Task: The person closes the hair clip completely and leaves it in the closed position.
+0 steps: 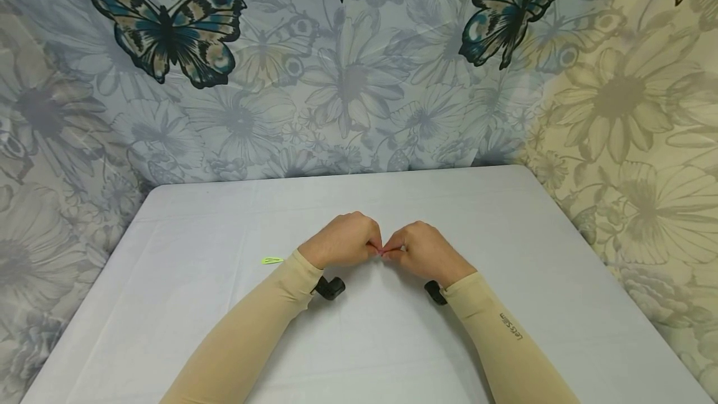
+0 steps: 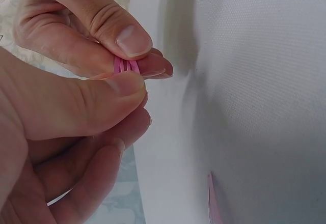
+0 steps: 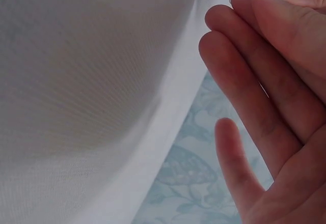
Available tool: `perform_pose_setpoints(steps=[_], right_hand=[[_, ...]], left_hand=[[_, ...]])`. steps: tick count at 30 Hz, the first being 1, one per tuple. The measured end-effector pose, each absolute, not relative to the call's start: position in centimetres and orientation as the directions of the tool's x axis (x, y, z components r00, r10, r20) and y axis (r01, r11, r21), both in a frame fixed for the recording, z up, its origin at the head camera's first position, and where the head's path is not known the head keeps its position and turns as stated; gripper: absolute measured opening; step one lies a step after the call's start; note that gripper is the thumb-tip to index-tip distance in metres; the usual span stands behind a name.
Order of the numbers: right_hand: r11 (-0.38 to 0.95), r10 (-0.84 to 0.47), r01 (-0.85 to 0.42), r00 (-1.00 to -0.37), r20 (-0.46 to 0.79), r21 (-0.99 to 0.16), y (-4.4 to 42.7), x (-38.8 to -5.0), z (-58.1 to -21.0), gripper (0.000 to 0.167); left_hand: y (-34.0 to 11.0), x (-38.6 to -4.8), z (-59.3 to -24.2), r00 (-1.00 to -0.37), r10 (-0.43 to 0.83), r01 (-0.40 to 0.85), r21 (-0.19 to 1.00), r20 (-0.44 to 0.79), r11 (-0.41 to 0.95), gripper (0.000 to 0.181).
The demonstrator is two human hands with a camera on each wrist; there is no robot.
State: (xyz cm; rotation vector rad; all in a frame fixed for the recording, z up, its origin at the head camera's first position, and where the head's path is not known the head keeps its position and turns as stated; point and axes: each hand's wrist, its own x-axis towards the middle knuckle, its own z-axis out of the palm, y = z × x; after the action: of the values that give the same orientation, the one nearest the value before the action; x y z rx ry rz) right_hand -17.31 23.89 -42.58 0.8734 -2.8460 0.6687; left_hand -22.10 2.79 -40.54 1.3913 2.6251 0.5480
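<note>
A small pink hair clip [image 2: 126,65] with slim parallel strips is pinched between both hands. My left hand [image 1: 346,240] grips one end of it between thumb and index finger. At the other end, my right hand [image 1: 424,250] pinches it the same way. Their fingertips nearly meet, above the white table. In the right wrist view the right hand [image 3: 275,96] shows its other fingers stretched out, the clip itself hidden. A second pink piece [image 2: 214,203], perhaps another clip, lies at the bottom of the left wrist view.
A yellow-green hair clip [image 1: 272,260] lies on the white-covered table [image 1: 168,304], left of the left hand. Black wrist cameras [image 1: 330,288] sit under the sleeves. Cloth with butterflies and flowers [image 1: 348,86] hangs behind the table.
</note>
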Motion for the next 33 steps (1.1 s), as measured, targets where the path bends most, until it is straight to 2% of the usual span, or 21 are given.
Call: perform_pose_setpoints(steps=[6,12,21,33], right_hand=[[0.732,-0.533,-0.58,-0.814,0.232,-0.356,23.89,-17.42,-42.6,0.006],[0.722,-0.529,-0.572,-0.819,0.222,-0.389,23.91,-17.48,-42.56,0.006],[0.72,-0.539,-0.585,-0.81,0.23,-0.372,24.04,-17.58,-42.85,0.006],[0.776,-0.45,-0.46,-0.883,0.133,-0.432,23.9,-17.32,-42.7,0.007]], left_hand=[[2.73,-22.1,-40.46,-0.567,0.821,0.779,0.368,0.066,0.509,0.016],[2.74,-22.02,-40.37,-0.563,0.823,0.784,0.363,0.075,0.504,0.015],[2.89,-22.01,-40.55,-0.589,0.807,0.758,0.38,0.052,0.529,0.011],[2.98,-21.91,-40.77,-0.629,0.777,0.729,0.37,0.031,0.575,0.011]])
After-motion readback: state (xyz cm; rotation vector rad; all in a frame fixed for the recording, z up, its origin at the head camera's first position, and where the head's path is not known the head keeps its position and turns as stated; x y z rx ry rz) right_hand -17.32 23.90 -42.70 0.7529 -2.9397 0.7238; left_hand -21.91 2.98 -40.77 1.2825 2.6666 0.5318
